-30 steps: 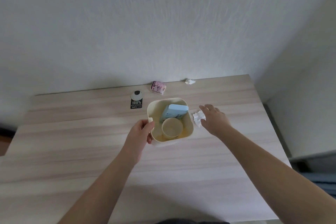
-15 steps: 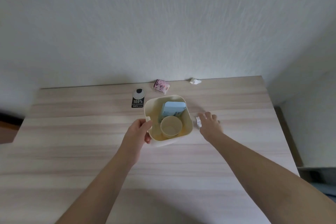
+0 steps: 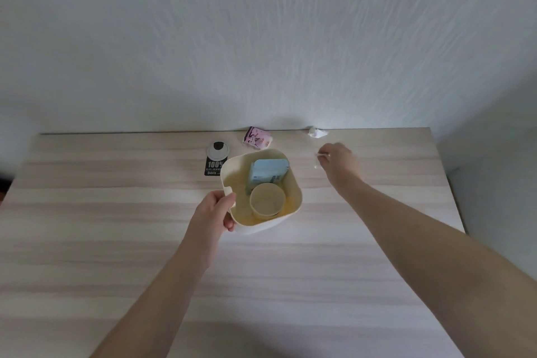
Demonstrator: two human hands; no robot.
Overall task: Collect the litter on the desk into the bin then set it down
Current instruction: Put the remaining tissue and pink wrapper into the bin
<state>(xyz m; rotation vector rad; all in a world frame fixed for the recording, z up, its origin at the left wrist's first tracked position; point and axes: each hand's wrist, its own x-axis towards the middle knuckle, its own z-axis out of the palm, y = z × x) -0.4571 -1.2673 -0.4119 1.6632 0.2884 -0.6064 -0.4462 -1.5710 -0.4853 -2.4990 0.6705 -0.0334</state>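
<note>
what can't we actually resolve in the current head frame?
- Head view: what the right hand pinches; only a white sliver shows past the fingers.
- Bin floor: hidden by paper cup and blue carton.
- Black label: small print too small.
- Pink packet: print blurred.

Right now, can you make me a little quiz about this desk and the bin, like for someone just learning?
1. True or false: the left hand grips the bin by its rim.
2. What lies inside the bin? A) a cup and a blue carton B) a spoon C) nothing
3. Fill in: the right hand pinches a bit of white ____.

Key: 1 true. 2 A. 3 tissue. Not yet binned: a pink wrapper, a white wad by the wall and a black label on the desk.
</note>
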